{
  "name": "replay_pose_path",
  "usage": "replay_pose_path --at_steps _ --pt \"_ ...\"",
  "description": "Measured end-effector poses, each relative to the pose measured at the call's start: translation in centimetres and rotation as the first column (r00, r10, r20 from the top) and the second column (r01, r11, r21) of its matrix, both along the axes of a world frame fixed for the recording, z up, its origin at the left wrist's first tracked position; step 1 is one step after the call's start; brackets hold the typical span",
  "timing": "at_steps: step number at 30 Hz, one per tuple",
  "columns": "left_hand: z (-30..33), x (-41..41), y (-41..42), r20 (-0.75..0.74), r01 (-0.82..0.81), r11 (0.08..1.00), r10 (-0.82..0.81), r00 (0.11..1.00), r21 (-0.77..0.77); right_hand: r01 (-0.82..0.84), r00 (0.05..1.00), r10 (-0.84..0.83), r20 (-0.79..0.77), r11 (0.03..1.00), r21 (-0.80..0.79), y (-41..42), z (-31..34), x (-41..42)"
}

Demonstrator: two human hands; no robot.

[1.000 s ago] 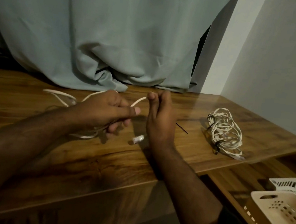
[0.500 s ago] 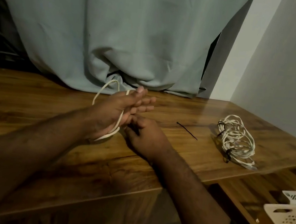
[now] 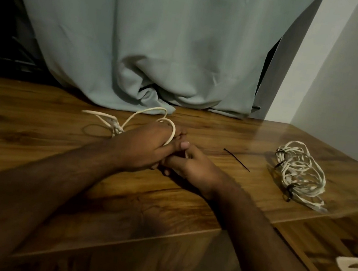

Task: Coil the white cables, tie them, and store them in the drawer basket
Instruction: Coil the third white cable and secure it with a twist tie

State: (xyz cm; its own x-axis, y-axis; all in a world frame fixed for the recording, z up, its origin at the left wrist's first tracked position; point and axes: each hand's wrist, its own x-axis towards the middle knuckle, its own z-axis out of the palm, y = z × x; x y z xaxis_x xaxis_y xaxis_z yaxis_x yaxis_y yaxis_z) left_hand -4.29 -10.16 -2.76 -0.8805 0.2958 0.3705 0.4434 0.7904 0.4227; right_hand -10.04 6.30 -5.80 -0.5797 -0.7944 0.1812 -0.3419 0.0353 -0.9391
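A loose white cable (image 3: 114, 123) lies on the wooden table (image 3: 36, 118), with loops rising behind my left hand (image 3: 144, 146). One loop runs over the back of that hand and down between its fingers, which hold the cable. My right hand (image 3: 194, 165) sits right against the left, fingers curled round a strand of the same cable. A second white cable (image 3: 298, 171), coiled and bound with black ties, rests at the table's right side. A single black tie (image 3: 237, 159) lies flat between my hands and that coil.
A pale green curtain (image 3: 153, 50) hangs to the table's back edge. A lower wooden surface (image 3: 311, 238) at the right carries a white perforated basket (image 3: 356, 266), cut off by the frame. A white wall stands at the right.
My left hand has dropped flat toward the table with a cable loop over its back. More loose cable shows to its left. My right hand stays pressed against it.
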Motion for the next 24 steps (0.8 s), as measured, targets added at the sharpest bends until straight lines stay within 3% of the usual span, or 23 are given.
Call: replay_pose_path --at_steps 6,9,14,17,20,22,24 --pt "-1.1 -1.3 -0.1 -0.153 -0.132 0.982 0.111 0.982 -0.134 -0.024 0.991 0.032 0.133 0.998 -0.06 0.3 0.0 -1.0" --pt "-0.9 -1.4 -0.7 -0.112 -0.081 0.997 0.078 0.991 -0.016 -0.071 0.982 0.081 0.168 0.995 -0.065 0.6 0.3 -0.9" --pt "-0.7 -1.6 -0.6 -0.079 -0.122 0.964 0.144 0.986 0.236 0.092 0.967 -0.062 0.249 0.99 -0.109 0.7 0.3 -1.0" --pt "-0.4 -1.4 0.5 -0.044 -0.051 0.882 0.081 0.996 0.469 0.099 0.96 -0.063 0.274 0.988 -0.119 0.6 0.1 -1.4" --pt "0.3 -0.6 2.0 -0.03 0.091 0.672 -0.101 0.994 0.735 0.095 0.974 -0.07 0.214 0.99 -0.108 0.5 0.3 -1.1" --pt "0.5 -0.2 2.9 -0.025 0.12 0.571 -0.171 0.985 0.812 0.035 0.99 -0.015 0.139 0.989 -0.145 0.3 0.1 -0.4" --pt "0.5 -0.1 3.7 -0.049 0.101 0.557 -0.107 0.993 0.824 -0.11 0.992 0.12 0.048 0.978 -0.176 0.2 -0.2 0.1"
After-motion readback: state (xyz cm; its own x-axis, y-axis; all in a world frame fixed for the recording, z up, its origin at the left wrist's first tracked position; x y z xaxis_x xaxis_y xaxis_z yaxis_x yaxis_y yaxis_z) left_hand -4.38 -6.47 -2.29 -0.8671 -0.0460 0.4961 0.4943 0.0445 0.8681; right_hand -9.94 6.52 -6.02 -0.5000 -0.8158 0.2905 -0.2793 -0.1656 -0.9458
